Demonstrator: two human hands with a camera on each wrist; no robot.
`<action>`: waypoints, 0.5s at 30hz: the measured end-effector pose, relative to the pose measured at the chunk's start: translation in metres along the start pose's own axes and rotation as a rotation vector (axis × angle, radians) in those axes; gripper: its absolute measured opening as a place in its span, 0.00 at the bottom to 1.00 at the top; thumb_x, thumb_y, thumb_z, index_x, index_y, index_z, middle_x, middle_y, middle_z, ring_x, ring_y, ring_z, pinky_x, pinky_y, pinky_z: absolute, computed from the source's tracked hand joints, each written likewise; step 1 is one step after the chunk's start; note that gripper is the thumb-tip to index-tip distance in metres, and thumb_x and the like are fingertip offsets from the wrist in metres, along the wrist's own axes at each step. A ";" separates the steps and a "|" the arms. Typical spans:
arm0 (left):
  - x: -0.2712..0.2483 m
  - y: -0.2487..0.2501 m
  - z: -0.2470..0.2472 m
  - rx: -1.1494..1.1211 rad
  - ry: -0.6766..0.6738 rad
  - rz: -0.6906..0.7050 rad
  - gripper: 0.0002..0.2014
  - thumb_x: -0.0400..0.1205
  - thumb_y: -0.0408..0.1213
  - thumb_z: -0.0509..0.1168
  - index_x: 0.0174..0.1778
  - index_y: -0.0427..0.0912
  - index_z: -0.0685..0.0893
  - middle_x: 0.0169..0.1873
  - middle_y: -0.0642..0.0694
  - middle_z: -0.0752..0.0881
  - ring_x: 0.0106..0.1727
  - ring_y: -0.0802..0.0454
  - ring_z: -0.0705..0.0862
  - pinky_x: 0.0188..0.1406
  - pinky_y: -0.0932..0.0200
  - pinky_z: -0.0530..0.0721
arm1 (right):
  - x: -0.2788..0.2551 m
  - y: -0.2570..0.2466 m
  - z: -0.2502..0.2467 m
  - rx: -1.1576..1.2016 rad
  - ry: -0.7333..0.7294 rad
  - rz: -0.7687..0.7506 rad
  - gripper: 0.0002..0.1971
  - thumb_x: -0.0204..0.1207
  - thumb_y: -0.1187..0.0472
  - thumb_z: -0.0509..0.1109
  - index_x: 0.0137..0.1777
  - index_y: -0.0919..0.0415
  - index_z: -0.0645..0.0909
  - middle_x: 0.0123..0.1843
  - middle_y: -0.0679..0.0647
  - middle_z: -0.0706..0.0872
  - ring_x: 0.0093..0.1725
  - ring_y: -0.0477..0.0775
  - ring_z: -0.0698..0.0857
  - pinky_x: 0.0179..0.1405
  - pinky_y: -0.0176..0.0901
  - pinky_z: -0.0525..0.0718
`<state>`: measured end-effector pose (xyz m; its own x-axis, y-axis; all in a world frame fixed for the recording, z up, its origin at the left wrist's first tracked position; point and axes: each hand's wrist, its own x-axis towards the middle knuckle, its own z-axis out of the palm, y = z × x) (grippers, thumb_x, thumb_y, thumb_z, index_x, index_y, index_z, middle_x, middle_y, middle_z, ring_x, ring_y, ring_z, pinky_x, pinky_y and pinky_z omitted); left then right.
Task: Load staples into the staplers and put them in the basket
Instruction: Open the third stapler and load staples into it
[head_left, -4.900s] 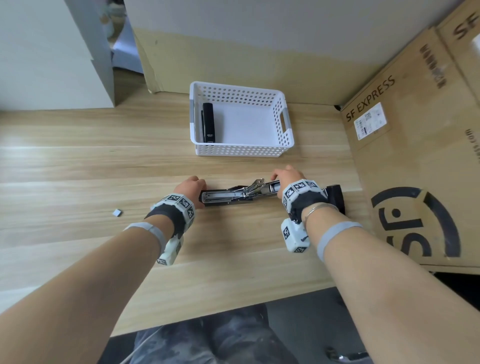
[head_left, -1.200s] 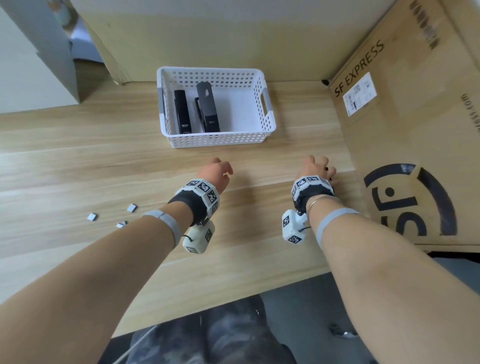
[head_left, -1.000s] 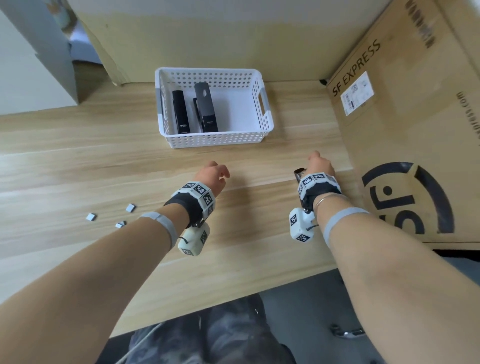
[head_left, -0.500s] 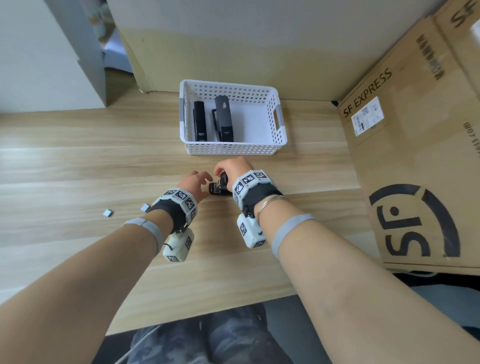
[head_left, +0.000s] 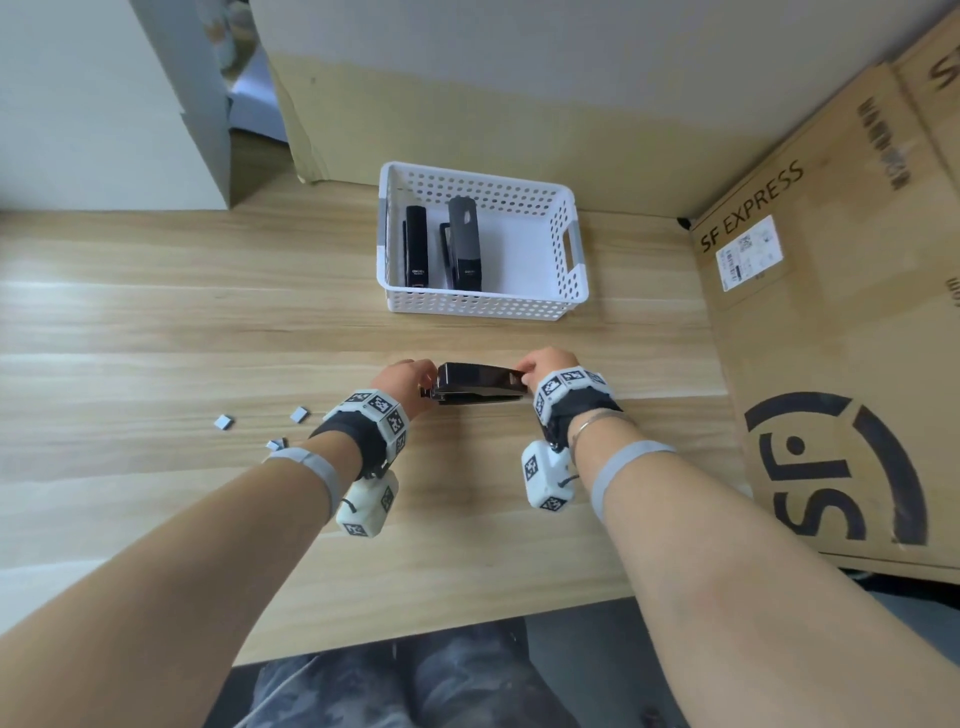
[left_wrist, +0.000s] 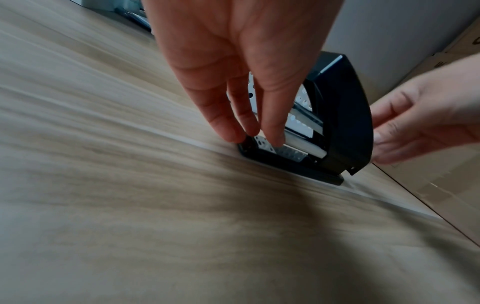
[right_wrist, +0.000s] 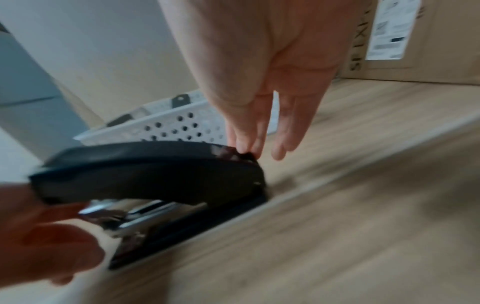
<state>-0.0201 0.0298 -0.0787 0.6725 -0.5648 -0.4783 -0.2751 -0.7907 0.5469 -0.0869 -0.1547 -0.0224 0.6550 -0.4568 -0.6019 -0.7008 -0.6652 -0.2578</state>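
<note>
A black stapler (head_left: 478, 385) lies crosswise on the wooden table (head_left: 156, 338), between my two hands. My left hand (head_left: 422, 383) holds its front end; in the left wrist view the fingertips (left_wrist: 233, 133) sit on the tip of the base. My right hand (head_left: 524, 371) pinches the rear of the black cover (right_wrist: 145, 164). The cover stands a little above the metal magazine (left_wrist: 303, 142). Behind it is the white perforated basket (head_left: 483, 309) with two dark staplers (head_left: 416, 252), (head_left: 464, 244) lying side by side in its left half.
Three small grey staple strips (head_left: 223, 422), (head_left: 300, 414), (head_left: 275, 445) lie on the table left of my left wrist. A large cardboard box (head_left: 831, 364) walls off the right side. A cardboard panel (head_left: 467, 135) stands behind the basket.
My right hand took the black stapler from beside the box and brought it to the middle. My left hand came onto its front end. Earlier, a second stapler went into the basket.
</note>
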 end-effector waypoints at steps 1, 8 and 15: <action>0.001 0.000 0.001 -0.005 0.007 0.001 0.15 0.75 0.35 0.70 0.57 0.37 0.80 0.58 0.40 0.84 0.55 0.42 0.84 0.57 0.53 0.79 | 0.003 0.007 0.002 0.037 -0.005 0.023 0.16 0.80 0.68 0.65 0.65 0.57 0.84 0.66 0.55 0.86 0.65 0.56 0.84 0.66 0.37 0.78; 0.005 0.000 0.002 -0.021 0.056 0.027 0.12 0.74 0.34 0.70 0.52 0.36 0.81 0.54 0.37 0.84 0.52 0.39 0.84 0.55 0.51 0.80 | 0.014 0.019 0.008 0.235 0.005 0.042 0.13 0.74 0.71 0.73 0.58 0.64 0.87 0.56 0.62 0.90 0.47 0.54 0.86 0.60 0.40 0.84; 0.007 -0.001 0.001 -0.015 0.056 0.047 0.13 0.74 0.35 0.71 0.51 0.35 0.81 0.53 0.37 0.84 0.52 0.39 0.84 0.54 0.51 0.81 | 0.021 0.020 0.001 0.261 -0.015 0.075 0.12 0.71 0.75 0.74 0.53 0.68 0.89 0.50 0.65 0.91 0.41 0.56 0.88 0.47 0.36 0.82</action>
<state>-0.0161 0.0265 -0.0831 0.6969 -0.5864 -0.4129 -0.2967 -0.7599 0.5784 -0.0870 -0.1775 -0.0409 0.5956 -0.4891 -0.6373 -0.7976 -0.4543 -0.3968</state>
